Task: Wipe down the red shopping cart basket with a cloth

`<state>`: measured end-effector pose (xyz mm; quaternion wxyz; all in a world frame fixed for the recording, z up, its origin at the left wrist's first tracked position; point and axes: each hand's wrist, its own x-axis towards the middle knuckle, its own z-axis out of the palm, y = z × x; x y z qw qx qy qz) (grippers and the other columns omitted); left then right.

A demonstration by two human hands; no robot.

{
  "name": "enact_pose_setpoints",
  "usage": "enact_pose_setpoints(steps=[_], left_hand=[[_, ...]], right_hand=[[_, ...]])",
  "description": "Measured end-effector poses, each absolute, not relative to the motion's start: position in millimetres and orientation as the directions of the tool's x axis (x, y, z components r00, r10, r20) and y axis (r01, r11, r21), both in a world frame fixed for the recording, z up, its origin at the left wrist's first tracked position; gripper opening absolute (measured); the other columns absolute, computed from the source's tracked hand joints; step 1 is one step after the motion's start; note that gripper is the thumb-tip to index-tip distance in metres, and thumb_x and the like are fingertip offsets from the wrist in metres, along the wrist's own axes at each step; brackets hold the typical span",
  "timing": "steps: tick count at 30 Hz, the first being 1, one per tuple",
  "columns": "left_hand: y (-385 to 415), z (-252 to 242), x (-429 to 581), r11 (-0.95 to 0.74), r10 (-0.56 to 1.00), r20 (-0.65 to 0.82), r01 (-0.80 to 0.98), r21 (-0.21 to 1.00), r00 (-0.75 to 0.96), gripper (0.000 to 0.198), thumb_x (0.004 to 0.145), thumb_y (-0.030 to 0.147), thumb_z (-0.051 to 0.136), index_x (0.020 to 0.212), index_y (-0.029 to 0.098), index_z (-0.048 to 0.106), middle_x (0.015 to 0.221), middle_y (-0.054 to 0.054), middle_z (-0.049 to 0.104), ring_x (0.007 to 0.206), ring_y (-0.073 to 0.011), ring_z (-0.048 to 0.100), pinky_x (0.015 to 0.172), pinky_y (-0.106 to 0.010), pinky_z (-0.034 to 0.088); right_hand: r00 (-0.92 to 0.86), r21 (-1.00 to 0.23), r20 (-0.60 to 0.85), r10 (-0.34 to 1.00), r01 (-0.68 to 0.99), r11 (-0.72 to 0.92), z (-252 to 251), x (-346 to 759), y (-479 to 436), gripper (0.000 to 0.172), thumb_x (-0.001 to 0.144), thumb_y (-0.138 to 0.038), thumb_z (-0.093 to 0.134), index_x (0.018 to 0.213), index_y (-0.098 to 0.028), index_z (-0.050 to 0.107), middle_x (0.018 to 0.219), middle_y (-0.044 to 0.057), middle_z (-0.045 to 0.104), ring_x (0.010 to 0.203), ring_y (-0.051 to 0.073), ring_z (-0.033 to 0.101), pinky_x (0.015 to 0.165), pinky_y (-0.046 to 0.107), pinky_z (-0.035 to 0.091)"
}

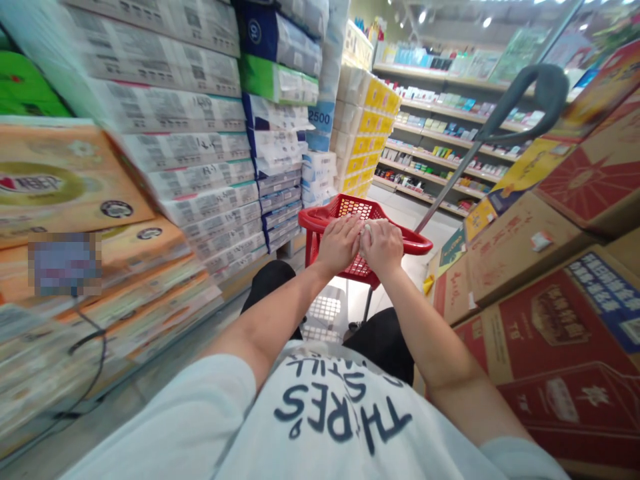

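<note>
Both my hands rest on the near rim of a red plastic shopping basket point(320, 220) in front of me. My left hand point(339, 244) lies with its fingers curled over the rim, touching my right hand. My right hand point(384, 248) is closed beside it. Between the two hands shows a small whitish thing point(367, 231), perhaps cloth or paper; I cannot make out what it is. The basket's long grey pull handle point(525, 100) rises up to the right, untouched.
Tall stacks of packaged tissue and paper goods point(190, 153) line the left side. Red and brown cartons point(560, 293) are piled close on the right. A narrow aisle runs ahead to shelves of goods point(440, 133). A black cable point(95, 360) hangs at lower left.
</note>
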<state>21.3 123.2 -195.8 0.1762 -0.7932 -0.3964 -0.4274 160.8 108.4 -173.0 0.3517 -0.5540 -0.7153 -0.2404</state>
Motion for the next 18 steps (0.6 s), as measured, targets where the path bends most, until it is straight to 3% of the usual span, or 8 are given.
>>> enact_pose_setpoints(steps=[4,8,10,14,18], left_hand=[[123,-197,22,-0.625,0.478,0.822,0.777,0.071,0.309,0.04,0.096,0.028,0.037,0.133,0.02,0.05,0.144,-0.004,0.047,0.135,-0.0223,0.039,0.113,-0.043,0.028],[122,-197,20,-0.622,0.473,0.82,0.781,0.053,0.321,0.041,0.095,0.028,0.039,0.134,0.019,0.049,0.144,-0.006,0.046,0.135,-0.0223,0.039,0.112,-0.043,0.029],[121,-197,19,-0.621,0.468,0.822,0.783,0.043,0.325,0.04,0.095,0.027,0.039,0.133,0.02,0.05,0.144,-0.005,0.047,0.135,-0.0214,0.039,0.113,-0.042,0.03],[120,-197,20,-0.616,0.468,0.827,0.786,0.053,0.31,0.038,0.095,0.027,0.039,0.131,0.02,0.052,0.143,-0.005,0.048,0.135,-0.021,0.039,0.113,-0.042,0.03],[119,-198,20,-0.618,0.483,0.816,0.784,0.061,0.317,0.037,0.095,0.027,0.04,0.13,0.022,0.052,0.144,-0.005,0.047,0.136,-0.0215,0.039,0.112,-0.044,0.032]], right_hand=[[-0.071,-0.09,0.753,0.655,0.974,0.209,-169,157,114,0.032,0.094,-0.034,0.04,0.107,-0.017,0.064,0.104,0.011,0.066,0.098,0.025,0.055,0.094,0.041,0.035],[-0.184,0.035,0.838,0.514,0.958,0.285,-187,160,106,0.036,0.094,-0.03,0.041,0.123,-0.017,0.057,0.123,0.012,0.059,0.119,0.025,0.047,0.102,0.04,0.03],[-0.223,0.076,0.841,0.494,0.951,0.301,-190,165,105,0.034,0.093,-0.03,0.043,0.121,-0.018,0.058,0.12,0.011,0.061,0.116,0.025,0.049,0.101,0.04,0.031],[-0.166,0.002,0.812,0.559,0.959,0.282,-178,171,112,0.03,0.093,-0.032,0.043,0.108,-0.017,0.064,0.103,0.01,0.067,0.097,0.023,0.056,0.095,0.039,0.035],[-0.077,-0.053,0.854,0.515,0.971,0.232,-181,165,106,0.035,0.094,-0.031,0.041,0.118,-0.016,0.06,0.115,0.012,0.064,0.108,0.025,0.053,0.098,0.042,0.032]])
